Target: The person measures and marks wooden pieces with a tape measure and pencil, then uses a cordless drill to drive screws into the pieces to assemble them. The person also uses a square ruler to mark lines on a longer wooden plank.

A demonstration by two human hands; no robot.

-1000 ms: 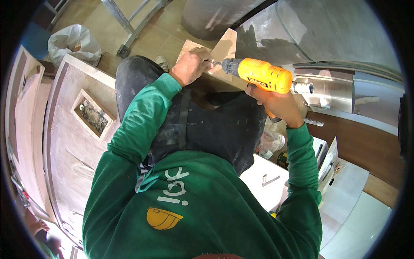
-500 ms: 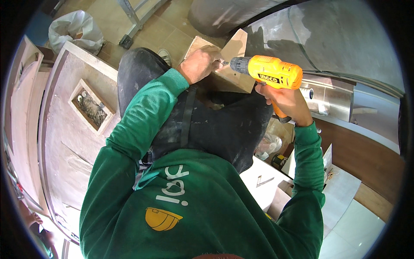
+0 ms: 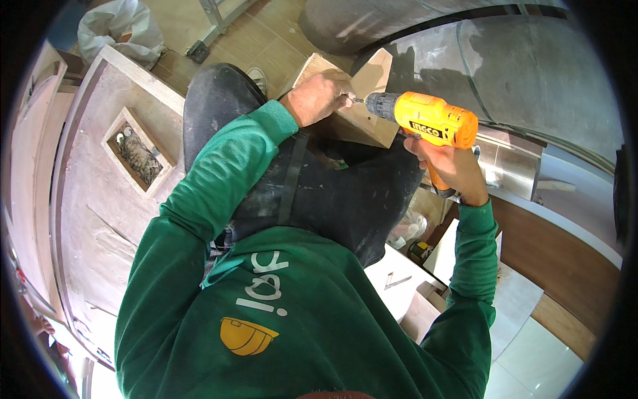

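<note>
My right hand [image 3: 448, 163] is wrapped round the grip of a yellow cordless drill [image 3: 435, 120], held level with its black chuck facing left. A thin bit [image 3: 359, 100] sticks out of the chuck and meets the fingertips of my left hand [image 3: 320, 98]. Those fingers are pinched together; whatever small thing they hold is hidden. Beneath and behind them, a piece made of joined light wooden boards [image 3: 372, 123] rests by my knees, its boards meeting at angles. A small dark hole or mark shows on one board.
On a wooden panel [image 3: 93, 219] at left sits a small wooden tray [image 3: 109, 143] of screws or nails. A white sack [image 3: 119, 30] stands at far left. Large grey curved forms [image 3: 512, 60] fill the far right. A white box [image 3: 399, 282] and tape measure [image 3: 419, 251] lie low right.
Both hands, the drill and the wooden piece sit slightly further right in the picture, while the view itself has shifted a little. Bit and left fingertips stay together.
</note>
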